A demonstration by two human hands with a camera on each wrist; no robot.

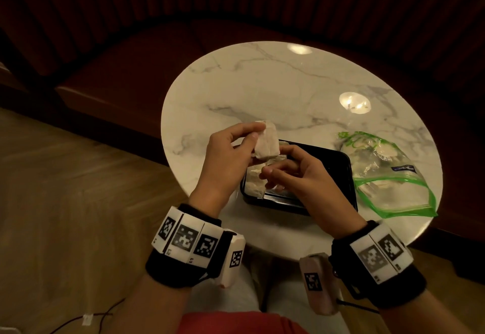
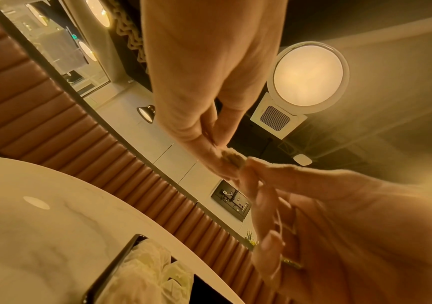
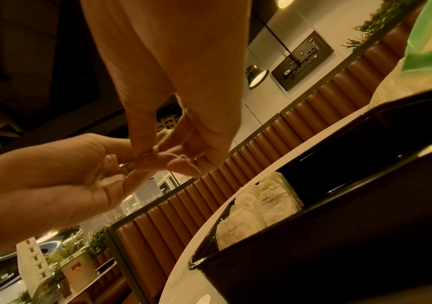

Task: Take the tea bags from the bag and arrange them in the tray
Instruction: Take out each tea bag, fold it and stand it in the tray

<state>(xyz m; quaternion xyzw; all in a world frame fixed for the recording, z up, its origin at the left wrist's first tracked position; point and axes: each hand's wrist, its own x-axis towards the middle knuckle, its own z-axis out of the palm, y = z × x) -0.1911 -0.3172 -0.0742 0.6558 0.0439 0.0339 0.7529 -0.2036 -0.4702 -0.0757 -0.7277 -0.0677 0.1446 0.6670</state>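
A pale tea bag [image 1: 266,141] is held up over the left end of the black tray [image 1: 341,162], and my left hand [image 1: 256,134] pinches it between thumb and fingers. Just below, my right hand [image 1: 270,173] has curled fingers that pinch the bag's thin string [image 3: 183,159]. In the left wrist view the tea bag [image 2: 233,159] shows only as a small patch between fingertips. Several tea bags [image 1: 254,176] lie in the tray's left end, the same tea bags [image 3: 261,202] stacked against its wall. The clear zip bag [image 1: 388,176] with green edges lies right of the tray, open towards me.
Everything sits on a round white marble table [image 1: 262,84]. A brown padded bench [image 1: 131,71] curves behind it. Wooden floor lies to the left, with a cable [image 1: 78,320] on it near my knees. The tray's right part [image 1: 322,165] is bare black.
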